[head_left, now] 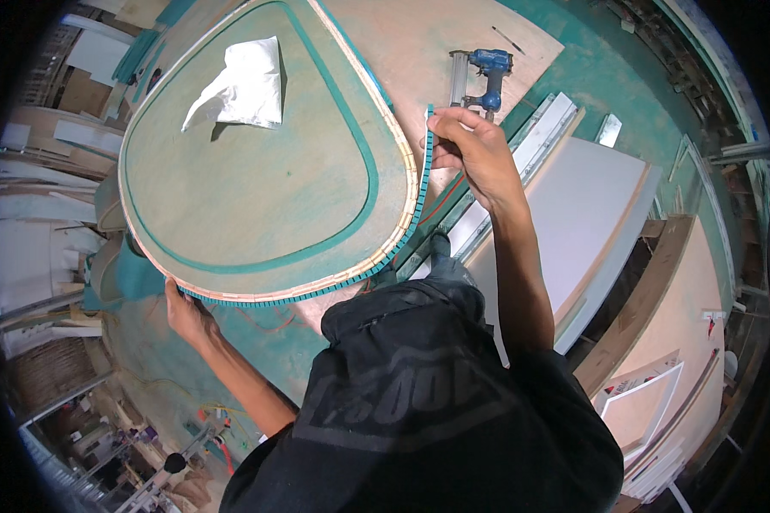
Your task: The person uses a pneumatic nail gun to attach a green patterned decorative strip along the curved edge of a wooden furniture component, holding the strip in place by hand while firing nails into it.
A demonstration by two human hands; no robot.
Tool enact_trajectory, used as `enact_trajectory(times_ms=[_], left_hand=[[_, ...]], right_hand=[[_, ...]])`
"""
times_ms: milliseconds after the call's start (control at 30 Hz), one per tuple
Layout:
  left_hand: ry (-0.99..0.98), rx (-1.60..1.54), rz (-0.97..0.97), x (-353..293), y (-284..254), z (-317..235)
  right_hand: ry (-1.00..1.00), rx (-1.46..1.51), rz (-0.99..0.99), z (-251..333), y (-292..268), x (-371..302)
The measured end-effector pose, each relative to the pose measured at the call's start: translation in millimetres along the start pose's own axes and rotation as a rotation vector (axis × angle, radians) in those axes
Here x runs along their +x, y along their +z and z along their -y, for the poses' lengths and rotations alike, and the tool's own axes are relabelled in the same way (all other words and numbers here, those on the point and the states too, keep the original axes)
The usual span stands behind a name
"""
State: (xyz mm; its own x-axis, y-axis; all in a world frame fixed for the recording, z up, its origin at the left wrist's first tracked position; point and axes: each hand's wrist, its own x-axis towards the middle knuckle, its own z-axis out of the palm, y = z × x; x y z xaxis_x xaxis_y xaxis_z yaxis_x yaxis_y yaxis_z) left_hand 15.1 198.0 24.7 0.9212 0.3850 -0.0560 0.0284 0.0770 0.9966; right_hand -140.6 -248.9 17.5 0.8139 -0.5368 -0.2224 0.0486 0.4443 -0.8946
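A large rounded panel (257,201) with a green band inlaid near its rim lies in front of me. Along its near and right edge curves a green strip (316,295) cut into many small segments, following a row of pale wooden pieces. My right hand (473,152) pinches the strip's raised far end, which stands a little away from the panel's right side. Down at the near left edge, my left hand (188,315) grips the strip against the panel; its fingertips are partly hidden by the edge. On the panel rests a crumpled white bag (250,85).
A blue nail gun (488,77) lies on the board (411,38) beyond my right hand. To the right are a long metal profile (543,132), a white panel (586,209) and a curved wooden piece (650,291). Stacked sheets (34,205) stand at left.
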Motion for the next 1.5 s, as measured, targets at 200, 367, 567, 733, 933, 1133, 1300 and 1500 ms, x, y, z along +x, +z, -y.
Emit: enact_trajectory(times_ms=[200, 367, 567, 733, 933, 1133, 1300, 1500], left_hand=[[0.006, 0.053, 0.002, 7.3, -3.5, 3.1], [0.006, 0.035, 0.026, 8.4, -3.3, 3.1], [0.003, 0.080, 0.004, 4.8, -0.5, -0.6], [-0.024, 0.064, 0.002, 7.2, -2.0, 0.3], [-0.012, 0.081, -0.023, 8.7, -2.7, 3.6], [-0.026, 0.096, -0.036, 12.3, -8.9, 6.2], [-0.034, 0.086, -0.085, 6.7, -2.3, 2.5], [-0.022, 0.075, -0.138, -7.6, 12.5, -5.6]], right_hand=[[0.006, -0.013, 0.064, -1.8, 0.5, 6.3], [0.031, -0.022, 0.106, 3.2, 5.8, 8.4], [0.051, -0.036, 0.140, 9.7, 6.0, 10.3], [0.051, -0.090, 0.169, 11.0, 6.1, 14.1], [0.062, -0.141, 0.233, 9.7, 2.2, 20.4], [0.058, -0.083, 0.264, 10.6, 1.8, 23.1], [0.080, -0.067, 0.291, 12.0, 2.1, 24.9], [0.091, -0.096, 0.302, 12.6, 2.5, 27.6]])
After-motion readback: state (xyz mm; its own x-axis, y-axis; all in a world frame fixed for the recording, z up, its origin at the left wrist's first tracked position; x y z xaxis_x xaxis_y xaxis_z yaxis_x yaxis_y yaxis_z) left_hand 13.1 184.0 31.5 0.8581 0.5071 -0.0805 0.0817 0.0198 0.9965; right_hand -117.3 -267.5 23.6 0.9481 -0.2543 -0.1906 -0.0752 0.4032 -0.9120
